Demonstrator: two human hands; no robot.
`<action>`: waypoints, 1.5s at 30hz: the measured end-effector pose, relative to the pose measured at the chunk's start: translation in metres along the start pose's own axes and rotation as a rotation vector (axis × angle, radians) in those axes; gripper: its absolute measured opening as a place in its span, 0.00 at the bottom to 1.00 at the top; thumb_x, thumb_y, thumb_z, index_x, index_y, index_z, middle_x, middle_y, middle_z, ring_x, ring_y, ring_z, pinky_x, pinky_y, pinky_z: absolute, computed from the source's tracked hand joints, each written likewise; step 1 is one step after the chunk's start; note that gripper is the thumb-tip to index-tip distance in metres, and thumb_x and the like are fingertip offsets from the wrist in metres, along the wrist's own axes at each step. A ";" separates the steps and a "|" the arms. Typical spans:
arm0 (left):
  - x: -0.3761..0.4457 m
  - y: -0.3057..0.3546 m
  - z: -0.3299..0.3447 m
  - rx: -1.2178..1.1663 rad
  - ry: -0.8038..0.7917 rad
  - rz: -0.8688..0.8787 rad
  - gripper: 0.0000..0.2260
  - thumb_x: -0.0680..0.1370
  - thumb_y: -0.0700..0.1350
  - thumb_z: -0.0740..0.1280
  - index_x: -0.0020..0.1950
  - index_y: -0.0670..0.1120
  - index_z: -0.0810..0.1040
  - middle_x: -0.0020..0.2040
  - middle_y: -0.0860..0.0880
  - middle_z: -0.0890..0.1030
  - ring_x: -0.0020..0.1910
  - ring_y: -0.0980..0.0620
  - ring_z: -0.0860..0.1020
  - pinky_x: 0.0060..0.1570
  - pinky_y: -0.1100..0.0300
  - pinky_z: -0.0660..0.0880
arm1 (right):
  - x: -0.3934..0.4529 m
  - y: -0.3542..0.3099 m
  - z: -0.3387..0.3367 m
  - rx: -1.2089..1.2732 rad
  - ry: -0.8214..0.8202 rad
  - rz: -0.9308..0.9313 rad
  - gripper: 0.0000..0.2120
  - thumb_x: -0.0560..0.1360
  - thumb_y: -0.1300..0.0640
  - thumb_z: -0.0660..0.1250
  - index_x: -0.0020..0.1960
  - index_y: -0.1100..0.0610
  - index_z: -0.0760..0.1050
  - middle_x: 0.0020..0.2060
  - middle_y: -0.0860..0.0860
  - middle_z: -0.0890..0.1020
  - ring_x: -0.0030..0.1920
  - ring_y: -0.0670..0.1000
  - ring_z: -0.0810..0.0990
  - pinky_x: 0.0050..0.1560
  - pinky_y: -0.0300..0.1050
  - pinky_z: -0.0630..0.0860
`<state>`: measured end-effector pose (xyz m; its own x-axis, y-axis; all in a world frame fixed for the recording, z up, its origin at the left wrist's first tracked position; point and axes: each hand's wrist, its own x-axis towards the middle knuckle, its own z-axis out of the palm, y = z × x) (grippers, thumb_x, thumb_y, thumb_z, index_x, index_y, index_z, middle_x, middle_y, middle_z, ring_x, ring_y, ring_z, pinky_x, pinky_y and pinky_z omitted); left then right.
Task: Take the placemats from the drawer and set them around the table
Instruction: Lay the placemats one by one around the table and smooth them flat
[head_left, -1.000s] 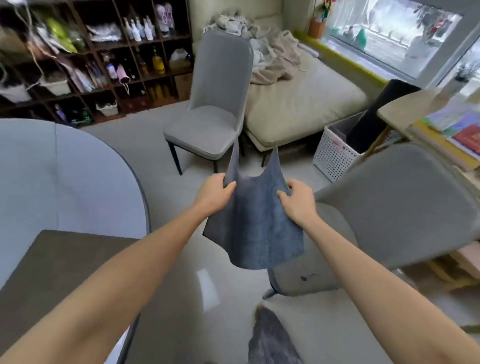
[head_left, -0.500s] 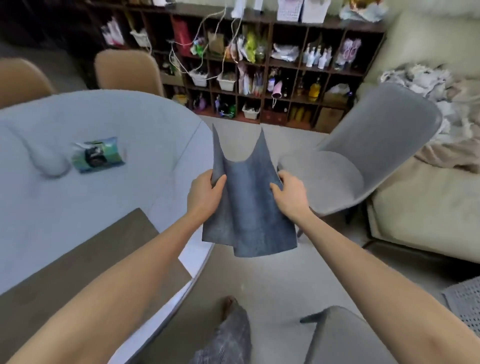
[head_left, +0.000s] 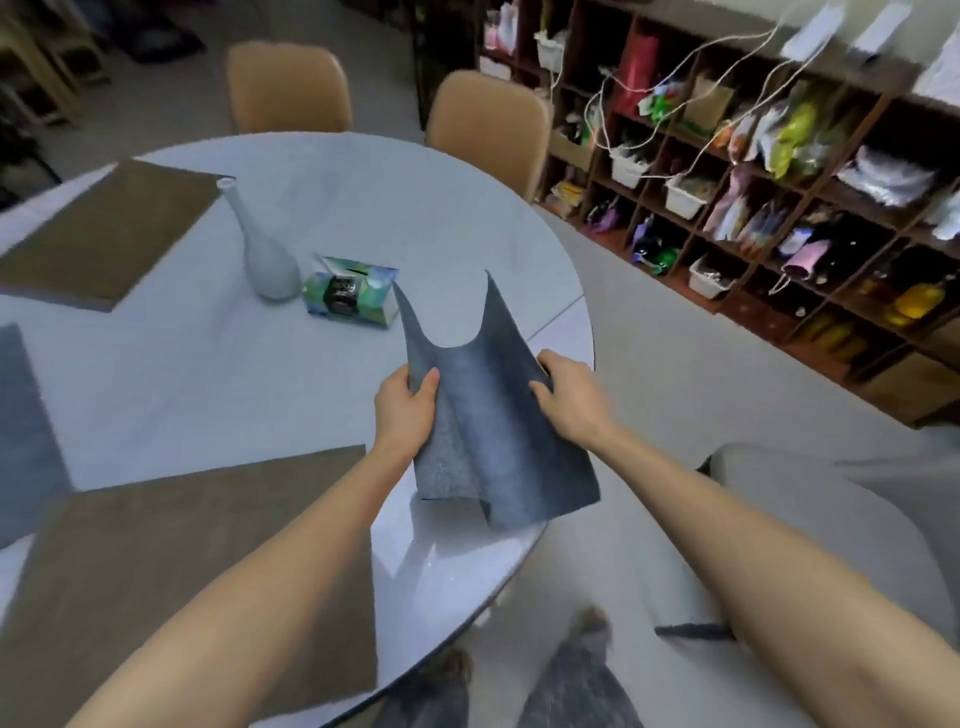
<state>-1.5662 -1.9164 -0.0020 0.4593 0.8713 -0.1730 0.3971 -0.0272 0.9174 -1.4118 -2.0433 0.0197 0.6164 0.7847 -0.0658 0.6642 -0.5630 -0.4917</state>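
we hold the grey placemat (head_left: 493, 415) above the near right edge of the round table (head_left: 363, 208), our left hand (head_left: 405, 410) pinching its left side, our right hand (head_left: 569, 402) pinching its right; it sags between them. brown placemats (head_left: 182, 571) lie left.

The placemat (head_left: 488, 415) held between the hands was a mottled slate blue-grey, its underside a paler, speckled grey. The round desk (head_left: 363, 208) was a pale bluish white. Two placemats on it were plain brown, one near (head_left: 171, 561) and one far (head_left: 104, 234); another at the left edge (head_left: 23, 431) was blue-grey. The vase (head_left: 265, 249) was light grey. The tissue box (head_left: 350, 293) was patterned in green, blue and white with a black patch. Two chairs (head_left: 288, 85) beyond the desk were tan. The shelf unit (head_left: 779, 171) was dark brown.
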 end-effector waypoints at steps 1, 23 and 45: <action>0.006 -0.003 0.000 -0.025 0.056 -0.035 0.13 0.80 0.46 0.63 0.45 0.36 0.76 0.43 0.39 0.81 0.42 0.44 0.78 0.42 0.53 0.75 | 0.018 0.001 0.000 -0.031 -0.036 -0.048 0.05 0.76 0.59 0.60 0.43 0.59 0.68 0.41 0.58 0.80 0.40 0.60 0.75 0.36 0.48 0.68; 0.016 -0.039 0.038 0.066 0.650 -0.723 0.15 0.80 0.47 0.60 0.59 0.37 0.74 0.60 0.38 0.78 0.59 0.39 0.76 0.55 0.52 0.74 | 0.217 0.021 0.044 -0.304 -0.324 -0.434 0.06 0.77 0.63 0.56 0.52 0.64 0.69 0.48 0.63 0.79 0.46 0.64 0.77 0.39 0.48 0.67; -0.014 -0.013 0.144 0.060 0.817 -0.925 0.23 0.80 0.44 0.63 0.70 0.37 0.61 0.68 0.37 0.71 0.66 0.36 0.71 0.63 0.48 0.68 | 0.208 0.074 0.047 -0.086 -0.859 -0.871 0.31 0.74 0.59 0.68 0.73 0.64 0.60 0.71 0.60 0.65 0.71 0.58 0.64 0.70 0.44 0.58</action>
<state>-1.4632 -1.9988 -0.0631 -0.6362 0.6243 -0.4533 0.3542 0.7583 0.5473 -1.2541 -1.9093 -0.0716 -0.5055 0.8050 -0.3107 0.7605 0.2456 -0.6011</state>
